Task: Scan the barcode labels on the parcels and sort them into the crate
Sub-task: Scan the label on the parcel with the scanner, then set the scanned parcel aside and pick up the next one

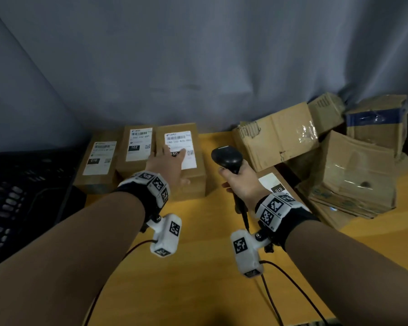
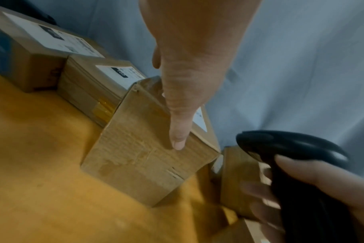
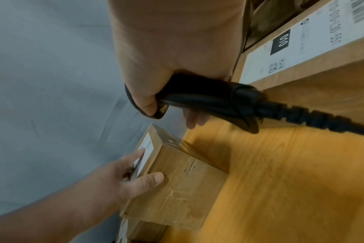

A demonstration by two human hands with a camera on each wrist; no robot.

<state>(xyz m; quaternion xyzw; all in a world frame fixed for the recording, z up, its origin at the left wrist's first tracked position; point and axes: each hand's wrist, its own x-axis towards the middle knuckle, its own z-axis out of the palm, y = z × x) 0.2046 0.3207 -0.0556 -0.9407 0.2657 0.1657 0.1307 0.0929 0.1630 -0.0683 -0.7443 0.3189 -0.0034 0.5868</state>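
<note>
Three brown labelled parcels stand in a row at the back of the yellow table (image 1: 198, 267). My left hand (image 1: 169, 161) lies on the rightmost one, the "150" parcel (image 1: 191, 182). Its straight fingers cover the white label (image 1: 186, 147), and its thumb (image 2: 178, 125) runs down the near face of that parcel (image 2: 139, 161). The "102" parcel (image 1: 137, 149) and a "010" parcel (image 1: 97, 161) stand to its left. My right hand (image 1: 242, 184) grips a black corded barcode scanner (image 1: 225, 156) right of the "150" parcel (image 3: 181, 189), with the scanner's head above the table.
A black slotted crate (image 1: 21, 196) sits at the left edge. Another labelled "010" parcel (image 1: 275, 184) lies beside my right wrist. Worn, flattened cardboard boxes (image 1: 339, 161) are piled at the back right. A grey curtain (image 1: 198, 67) closes the back. The scanner cable (image 3: 322, 120) trails towards me.
</note>
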